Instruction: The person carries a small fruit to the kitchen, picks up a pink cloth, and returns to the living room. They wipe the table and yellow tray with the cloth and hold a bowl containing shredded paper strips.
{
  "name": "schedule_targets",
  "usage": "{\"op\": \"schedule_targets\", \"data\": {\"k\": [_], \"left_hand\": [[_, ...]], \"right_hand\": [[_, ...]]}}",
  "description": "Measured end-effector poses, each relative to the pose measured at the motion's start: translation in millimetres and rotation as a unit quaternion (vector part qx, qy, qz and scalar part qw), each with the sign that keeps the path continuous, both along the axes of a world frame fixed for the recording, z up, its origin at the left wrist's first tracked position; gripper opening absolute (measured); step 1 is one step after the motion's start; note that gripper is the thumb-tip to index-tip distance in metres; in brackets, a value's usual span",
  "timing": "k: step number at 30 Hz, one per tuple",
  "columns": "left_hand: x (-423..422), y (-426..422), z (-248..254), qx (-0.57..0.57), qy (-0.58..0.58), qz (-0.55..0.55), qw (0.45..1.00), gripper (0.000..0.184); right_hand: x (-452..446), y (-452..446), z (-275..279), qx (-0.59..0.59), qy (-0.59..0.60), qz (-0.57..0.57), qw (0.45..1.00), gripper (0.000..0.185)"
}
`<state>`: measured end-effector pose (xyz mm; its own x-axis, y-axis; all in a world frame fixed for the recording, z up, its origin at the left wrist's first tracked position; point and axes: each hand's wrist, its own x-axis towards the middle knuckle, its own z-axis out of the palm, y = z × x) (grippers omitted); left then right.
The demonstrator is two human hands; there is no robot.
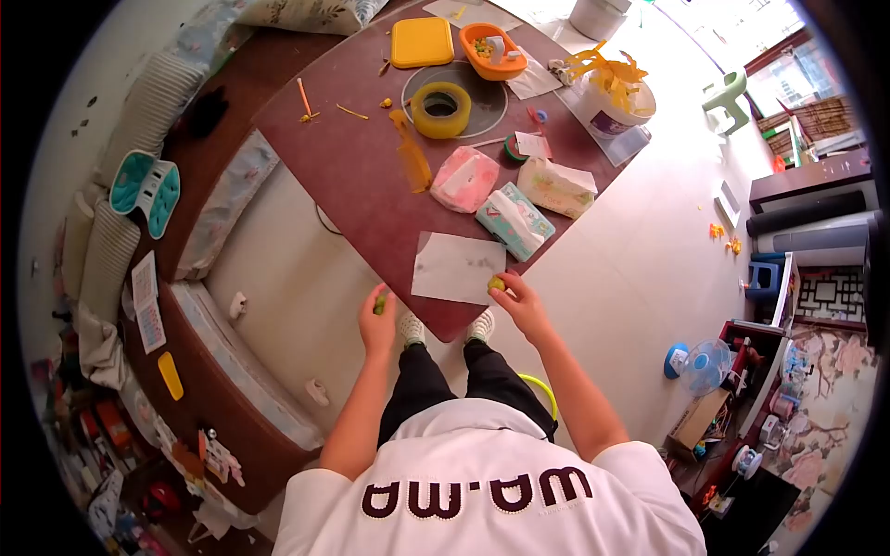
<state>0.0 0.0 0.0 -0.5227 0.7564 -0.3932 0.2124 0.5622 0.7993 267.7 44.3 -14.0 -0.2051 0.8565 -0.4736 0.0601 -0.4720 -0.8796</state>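
My left hand (375,324) hangs just off the table's near-left edge, fingers closed around a small green lump (380,304). Between the fingertips of my right hand (521,308) is a small yellow-green ball (496,284), held over the right edge of a white paper sheet (454,269). Faint grey smudges mark this sheet, which lies at the table's near corner. Just beyond it are a teal tissue pack (515,222), a pink tissue pack (465,179) and a pale tissue pack (556,188).
On the dark red table (343,176) lie a yellow tape roll (440,109), an orange basket (492,52), a yellow lid (422,43) and a yellow strip (412,153). A white bucket (612,109) holds yellow pieces. Brown seating runs along the left; a blue fan (697,364) stands at right.
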Motion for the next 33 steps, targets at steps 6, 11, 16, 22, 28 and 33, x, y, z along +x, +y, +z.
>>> {"op": "schedule_targets", "data": {"k": [6,11,16,22,28,33], "left_hand": [[74,36,12,0.217,0.152,-0.098,0.959,0.025],[117,77,2,0.257,0.242,-0.282,0.892,0.027],[129,84,-27,0.265,0.336,-0.338,0.838,0.027],[134,80,-23,0.257,0.371,-0.34,0.825,0.03],[137,79,-17,0.246,0.368,-0.348,0.827,0.032],[133,78,-17,0.256,0.367,-0.337,0.829,0.03]], "right_hand": [[36,2,2,0.04,-0.042,-0.001,0.998,0.044],[67,-24,2,0.033,-0.028,-0.012,0.999,0.042],[91,-44,14,0.01,-0.044,-0.04,0.998,0.04],[100,-51,23,-0.001,-0.05,-0.051,0.997,0.04],[111,-54,11,-0.021,-0.059,-0.054,0.997,0.04],[130,-65,-5,-0.045,-0.085,-0.057,0.994,0.038]]}}
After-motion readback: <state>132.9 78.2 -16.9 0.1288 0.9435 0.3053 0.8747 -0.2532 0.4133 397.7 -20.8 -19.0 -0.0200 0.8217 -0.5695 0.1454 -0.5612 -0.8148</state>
